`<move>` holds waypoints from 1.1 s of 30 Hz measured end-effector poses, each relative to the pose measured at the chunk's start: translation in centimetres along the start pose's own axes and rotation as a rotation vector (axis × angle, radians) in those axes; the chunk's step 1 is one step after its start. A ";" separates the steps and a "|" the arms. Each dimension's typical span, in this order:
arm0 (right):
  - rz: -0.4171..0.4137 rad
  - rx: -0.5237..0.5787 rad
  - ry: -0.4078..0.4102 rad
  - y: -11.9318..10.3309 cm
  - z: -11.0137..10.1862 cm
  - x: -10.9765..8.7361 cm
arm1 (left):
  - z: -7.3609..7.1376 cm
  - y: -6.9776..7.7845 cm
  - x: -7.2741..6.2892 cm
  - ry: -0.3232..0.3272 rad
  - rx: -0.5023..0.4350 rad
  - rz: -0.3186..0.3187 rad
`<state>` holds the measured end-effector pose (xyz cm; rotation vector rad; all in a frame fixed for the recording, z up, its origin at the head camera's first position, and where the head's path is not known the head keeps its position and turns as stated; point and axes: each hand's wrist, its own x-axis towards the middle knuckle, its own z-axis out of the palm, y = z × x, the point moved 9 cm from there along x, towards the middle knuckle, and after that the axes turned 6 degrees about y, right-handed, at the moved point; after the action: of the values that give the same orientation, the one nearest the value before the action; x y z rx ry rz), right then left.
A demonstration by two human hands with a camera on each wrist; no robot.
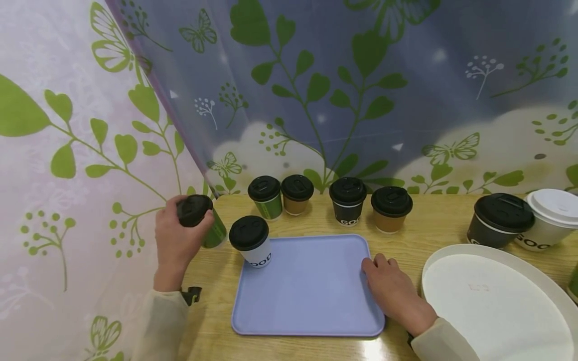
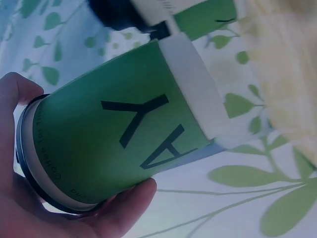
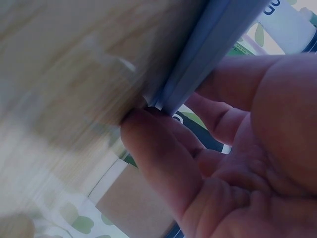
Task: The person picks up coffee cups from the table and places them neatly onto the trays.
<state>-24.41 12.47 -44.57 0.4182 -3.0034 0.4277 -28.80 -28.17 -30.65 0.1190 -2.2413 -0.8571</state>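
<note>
Here we are at the left hand (image 1: 176, 244), reaching forward from its pale sleeve (image 1: 160, 318), thumb on one side and fingers on the other, firmly grasping the green cup (image 1: 218, 231) around its black-lidded end. That cup leans, lid towards the hand and base angled to the right, left of the blue tray (image 1: 311, 293); whether its base touches the table (image 1: 205, 326) we can't tell. Over to the right hand (image 1: 392, 290), low and stretched inward, and we see it pinching the tray's right rim, with fingertips on either side of the edge in the wrist view. The tray lies flat on the wood. Now the lettering! We read a big, dark Y and A on the held cup, plus small print with "Coffee" in it, the rest too fine for us. The white cup (image 1: 259, 255) at the tray's far left corner shows us "OOD". Behind the tray, the small black cup (image 1: 346, 213) gives us "GOO", and so does the white-lidded cup (image 1: 546, 230) far to the right.
</note>
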 end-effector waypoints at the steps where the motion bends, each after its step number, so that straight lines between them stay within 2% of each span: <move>1: -0.002 0.000 0.001 0.0 0.0 0.0 | -0.3 0.4 -0.1 0.008 0.000 0.004; 10: 0.006 0.000 -0.013 0.0 -0.1 0.1 | -2.1 3.3 -1.1 -0.006 0.028 0.041; 16: 0.006 0.003 -0.010 0.0 -0.1 0.0 | -3.5 4.8 -1.7 0.020 0.044 0.076; 25: 0.003 0.004 -0.012 0.0 0.1 0.1 | -5.1 5.5 -3.9 -0.062 0.079 0.062; 33: -0.004 -0.008 0.000 0.1 0.1 0.1 | -5.4 4.7 -7.2 -0.150 0.151 0.032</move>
<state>-24.54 12.53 -44.64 0.4238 -3.0030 0.4155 -19.20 -25.18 -29.32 0.0912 -2.4415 -0.6988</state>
